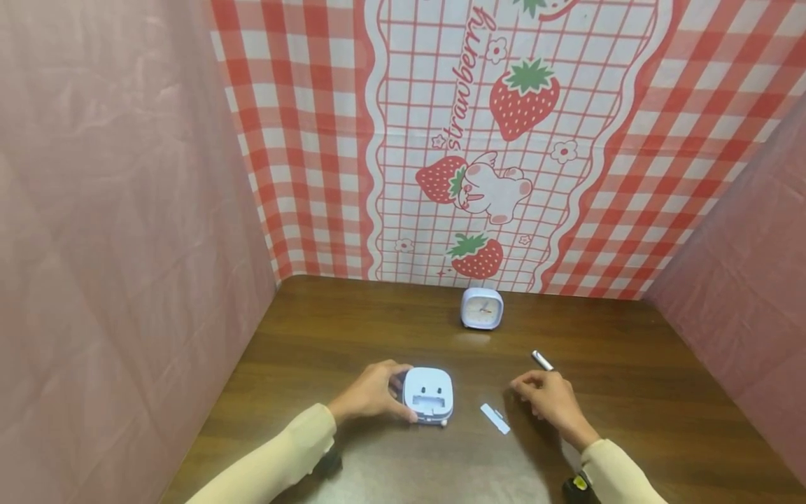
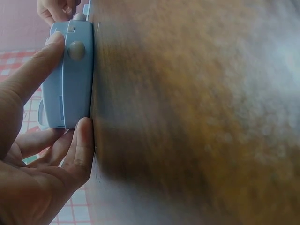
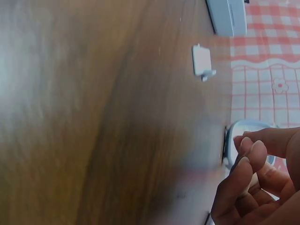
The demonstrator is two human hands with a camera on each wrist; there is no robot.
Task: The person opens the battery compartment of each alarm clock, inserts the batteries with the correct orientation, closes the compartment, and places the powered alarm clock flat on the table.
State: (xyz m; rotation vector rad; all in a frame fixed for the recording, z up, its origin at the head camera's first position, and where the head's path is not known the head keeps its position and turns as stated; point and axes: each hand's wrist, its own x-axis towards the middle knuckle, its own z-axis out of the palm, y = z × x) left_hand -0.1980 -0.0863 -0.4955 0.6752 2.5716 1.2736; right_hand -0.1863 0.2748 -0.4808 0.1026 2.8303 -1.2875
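My left hand point(image 1: 371, 392) grips a pale blue, rounded-square clock point(image 1: 428, 385) by its left side. It lies on its front on the table, back up, with an uncovered battery compartment. In the left wrist view the thumb presses the clock point(image 2: 77, 79) near a round foot, other fingers at the far end. To its right lies a narrow pale battery cover point(image 1: 495, 418) with a small tab. My right hand point(image 1: 550, 402) hovers beside the cover, fingers loosely bent, fingertips close together; nothing shows between them. Just beyond its knuckles lies a silver-and-dark battery point(image 1: 541, 360).
A similar pale alarm clock point(image 1: 481, 309) stands upright at the back, facing me. The brown wooden table point(image 1: 352, 315) ends at a red-checked strawberry cloth point(image 1: 327, 175). Pink curtains point(image 1: 126, 210) hang along both sides.
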